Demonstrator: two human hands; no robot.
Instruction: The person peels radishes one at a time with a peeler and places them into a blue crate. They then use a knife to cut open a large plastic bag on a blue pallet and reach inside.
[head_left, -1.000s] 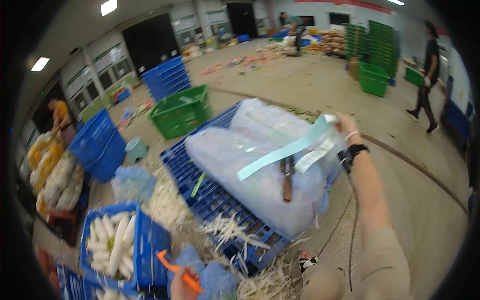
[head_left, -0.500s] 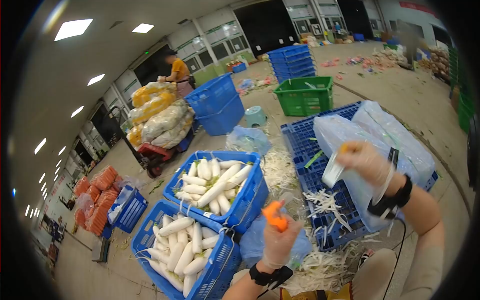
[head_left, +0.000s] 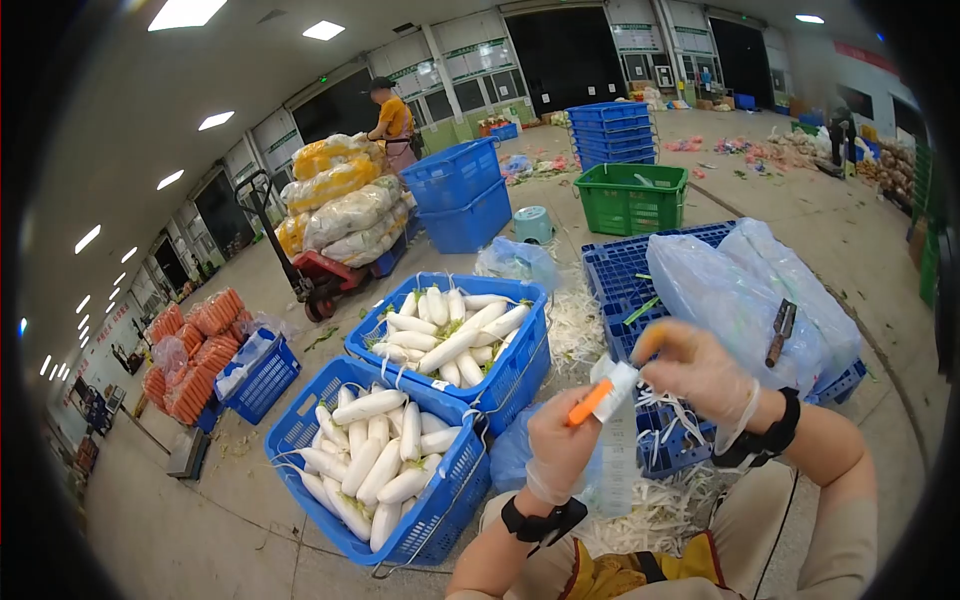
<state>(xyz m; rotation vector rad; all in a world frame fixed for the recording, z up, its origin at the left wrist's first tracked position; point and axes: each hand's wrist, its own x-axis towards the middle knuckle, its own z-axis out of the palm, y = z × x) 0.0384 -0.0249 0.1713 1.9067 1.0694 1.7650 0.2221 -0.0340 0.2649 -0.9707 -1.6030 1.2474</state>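
My left hand (head_left: 562,445), in a clear glove, is closed around an orange-handled tool (head_left: 590,401). A translucent whitish strip (head_left: 617,450) hangs beside it, its top against the tool. My right hand (head_left: 690,370), also gloved, is raised just right of the strip with bent fingers; orange shows at its fingertips, and what they hold is too blurred to name. Two blue crates (head_left: 455,505) of white radishes (head_left: 375,460) stand to the left of my hands. A knife (head_left: 781,332) lies on the blue-tinted plastic bags (head_left: 715,285) at the right.
White peelings (head_left: 650,515) cover floor and part of the blue pallet (head_left: 618,285). Beyond are a green crate (head_left: 632,205), stacked blue crates (head_left: 465,215) and a pallet jack (head_left: 325,275) with filled sacks. A person (head_left: 393,120) stands behind the sacks. Bagged carrots (head_left: 200,350) lie at left.
My hands have come closer together, the right one moving left and down. The strip now hangs by the orange tool. The view has shifted, and the knife on the bags has come into sight.
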